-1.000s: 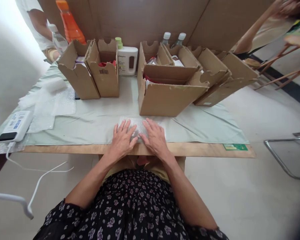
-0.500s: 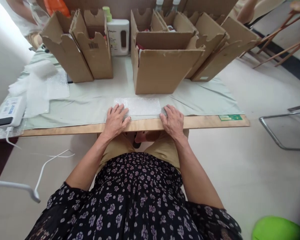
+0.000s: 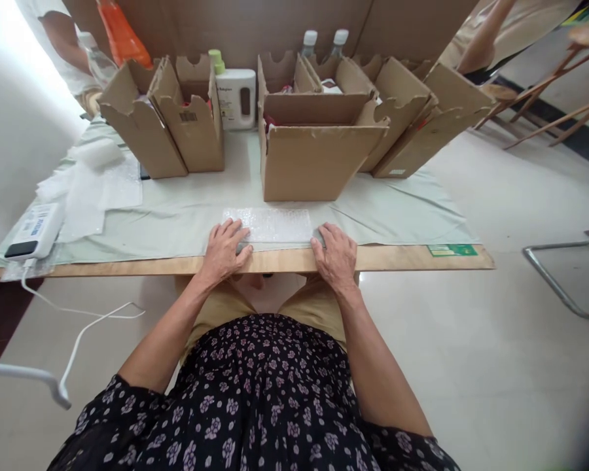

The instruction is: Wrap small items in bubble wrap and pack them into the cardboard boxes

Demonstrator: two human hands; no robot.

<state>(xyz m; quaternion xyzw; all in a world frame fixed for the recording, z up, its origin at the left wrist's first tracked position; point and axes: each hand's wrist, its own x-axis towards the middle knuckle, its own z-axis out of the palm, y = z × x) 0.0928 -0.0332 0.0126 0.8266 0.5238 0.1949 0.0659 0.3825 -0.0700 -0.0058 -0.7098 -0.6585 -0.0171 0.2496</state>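
Observation:
A flat strip of bubble wrap lies on the pale green cloth near the table's front edge. My left hand rests at its left end, fingers spread and pointing forward, fingertips by the wrap's corner. At the other end my right hand lies on the edge with its fingers loosely stretched out, just beside the wrap. Neither hand grips anything. Just beyond the wrap stands a cardboard file box.
More cardboard boxes line the back, with a white jug among them. Left are loose bubble wrap sheets and a white power bank with a cable. Two other people's arms show behind. A green card lies front right.
The camera view has tilted up slightly, so the table and boxes sit lower in the picture. Both hands stay at the ends of the bubble wrap.

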